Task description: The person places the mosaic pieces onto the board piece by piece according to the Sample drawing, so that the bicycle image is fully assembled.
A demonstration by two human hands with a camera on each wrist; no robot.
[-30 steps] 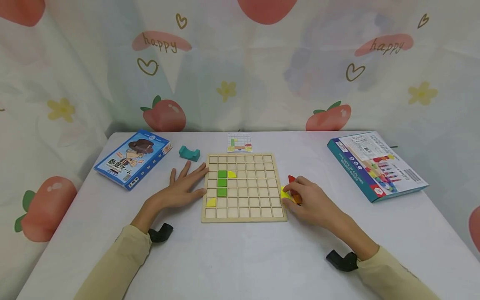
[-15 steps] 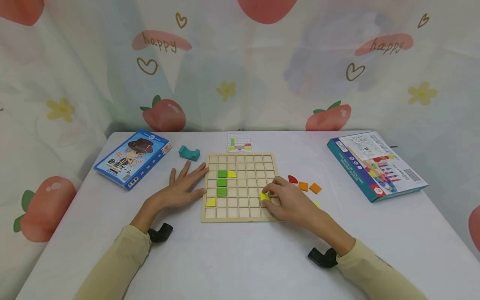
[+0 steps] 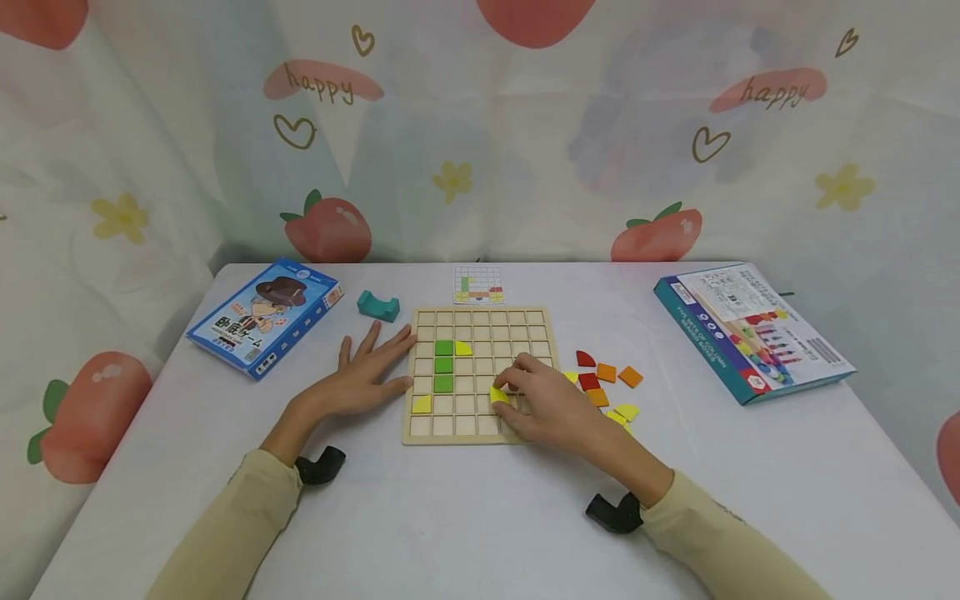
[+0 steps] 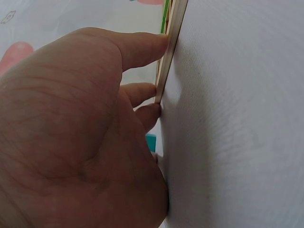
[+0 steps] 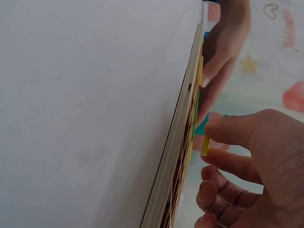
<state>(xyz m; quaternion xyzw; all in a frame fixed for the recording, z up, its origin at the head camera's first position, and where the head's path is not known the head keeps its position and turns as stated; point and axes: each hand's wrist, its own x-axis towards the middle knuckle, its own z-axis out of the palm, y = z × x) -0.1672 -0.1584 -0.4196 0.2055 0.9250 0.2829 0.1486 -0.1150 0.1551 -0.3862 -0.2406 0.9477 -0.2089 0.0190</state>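
My right hand pinches a yellow tile between thumb and index finger, above the lower right part of the wooden grid board. In the right wrist view that tile stands edge-on, a small gap from the board's surface. My left hand lies with fingers spread on the table, its fingertips at the board's left edge; the left wrist view has thumb and fingers touching the board's side. Three green square tiles, a yellow quarter-round tile and a yellow tile sit in grid cells.
Loose red, orange and yellow tiles lie right of the board. Behind it is a small pattern card. A teal curved block and a blue box are at the left, a teal-edged game box at the right.
My right hand has picked up a yellow tile from the loose pieces and carried it left over the board, uncovering the pile. The left hand has stayed in place.
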